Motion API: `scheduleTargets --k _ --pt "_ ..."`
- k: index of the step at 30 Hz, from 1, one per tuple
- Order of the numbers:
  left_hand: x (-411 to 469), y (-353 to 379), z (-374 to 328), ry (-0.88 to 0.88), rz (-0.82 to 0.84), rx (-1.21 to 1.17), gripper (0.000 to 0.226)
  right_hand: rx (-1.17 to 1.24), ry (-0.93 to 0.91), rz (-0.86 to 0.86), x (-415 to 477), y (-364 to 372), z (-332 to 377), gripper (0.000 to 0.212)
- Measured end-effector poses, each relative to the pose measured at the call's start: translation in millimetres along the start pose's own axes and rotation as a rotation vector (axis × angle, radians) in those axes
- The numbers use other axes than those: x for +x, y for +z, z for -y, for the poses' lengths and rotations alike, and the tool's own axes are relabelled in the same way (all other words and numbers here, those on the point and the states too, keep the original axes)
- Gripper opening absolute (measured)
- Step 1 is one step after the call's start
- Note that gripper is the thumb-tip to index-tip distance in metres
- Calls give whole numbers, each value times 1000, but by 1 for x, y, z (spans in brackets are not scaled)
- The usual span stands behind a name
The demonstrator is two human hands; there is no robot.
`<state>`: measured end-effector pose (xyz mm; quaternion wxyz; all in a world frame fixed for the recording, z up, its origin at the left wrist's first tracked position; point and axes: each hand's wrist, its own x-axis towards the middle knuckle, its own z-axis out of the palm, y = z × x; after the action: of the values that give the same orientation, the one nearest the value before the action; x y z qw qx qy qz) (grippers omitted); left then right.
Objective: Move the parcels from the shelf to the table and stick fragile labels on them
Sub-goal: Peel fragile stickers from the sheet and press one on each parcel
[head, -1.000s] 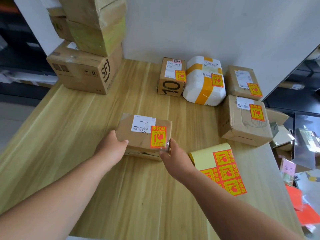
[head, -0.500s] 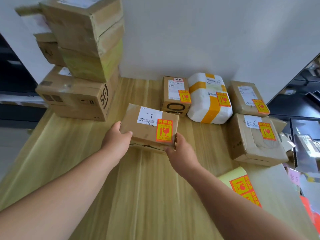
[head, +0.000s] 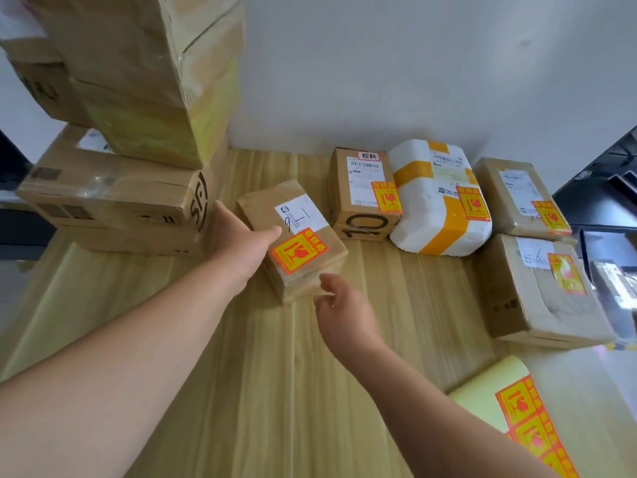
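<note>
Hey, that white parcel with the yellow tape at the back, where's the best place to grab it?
Probably from above with one hand on each long side of the white parcel. It lies flat, soft and bulging, with the box marked 10 close on its left and a brown box on its right, so the near end is the freest approach.

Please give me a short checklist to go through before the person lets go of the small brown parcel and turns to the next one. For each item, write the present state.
1. Fragile label is stuck on the small brown parcel: ok.
2. Parcel lies flat on the table: cannot tell; it is turned at an angle.
3. Left hand steadies the parcel's side: ok.
4. Right hand grips the near corner: cannot tell; the fingertips only touch it.
5. Free table between this parcel and the box marked 10: ok, a small gap shows.
6. More labels ready on the label sheet: ok.
</note>
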<state>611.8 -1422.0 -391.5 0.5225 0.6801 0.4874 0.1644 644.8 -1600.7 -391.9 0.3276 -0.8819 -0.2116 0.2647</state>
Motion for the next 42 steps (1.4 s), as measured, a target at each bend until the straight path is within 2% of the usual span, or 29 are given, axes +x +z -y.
scheduleTargets --k 2,3,5,7,10,15,18,25,31,37,40,42 --pt "-15 8 8 21 111 -21 117 -174 -103 -146 8 -9 -1 48" --pt "-22 11 12 38 174 -27 121 -257 -156 -162 14 -11 -1 52" --pt "-30 16 22 82 238 27 131 -458 -244 -95 26 -13 -1 62" --pt "-29 16 26 118 277 224 135 -632 -300 -21 37 -11 -2 68" --pt "-15 11 25 154 238 450 129 -768 -366 -6 48 -11 0 69" --pt "17 5 15 218 136 460 104 -913 -459 -34 72 -12 12 69" --pt "36 3 2 249 122 528 90 -959 -478 -52 93 -17 21 68" --pt "76 7 -17 237 148 531 93 -999 -475 -51 128 -31 29 68" --pt "83 12 -17 307 140 591 84 -971 -473 -43 136 -28 30 69" --pt "53 19 -12 325 35 661 76 -910 -454 -38 140 -26 34 62" --pt "32 26 -2 321 66 552 70 -885 -447 -49 140 -26 40 62" --pt "25 28 4 358 91 560 65 -840 -438 -74 136 -23 45 60"
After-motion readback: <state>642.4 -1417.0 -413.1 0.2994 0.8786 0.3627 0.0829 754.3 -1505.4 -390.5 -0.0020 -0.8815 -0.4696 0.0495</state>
